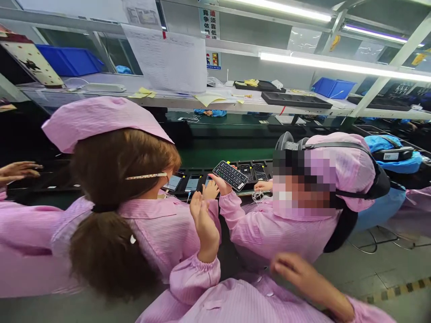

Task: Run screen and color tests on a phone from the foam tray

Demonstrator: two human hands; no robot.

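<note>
My left hand (204,226) is raised in front of my body, fingers stretched upward, with nothing visible in it. It is nearest to the sleeve of the co-worker on the left. Low on the right, my right hand (299,273) hangs in the air before my pink smock, slightly blurred, its fingers partly bent and partly hidden. No object shows in it. Beyond my hands, the co-worker on the right holds up a black phone-shaped device (230,175) with a grid of white-outlined keys. A thin white cable (258,196) is looped near that person's other hand.
Two seated co-workers in pink caps, left (111,116) and right (343,157), flank the space before me. Black trays (266,163) holding phone-like devices line the dark bench. Above runs a white shelf (242,105) with blue bins (333,87) and a hanging paper sheet (168,58).
</note>
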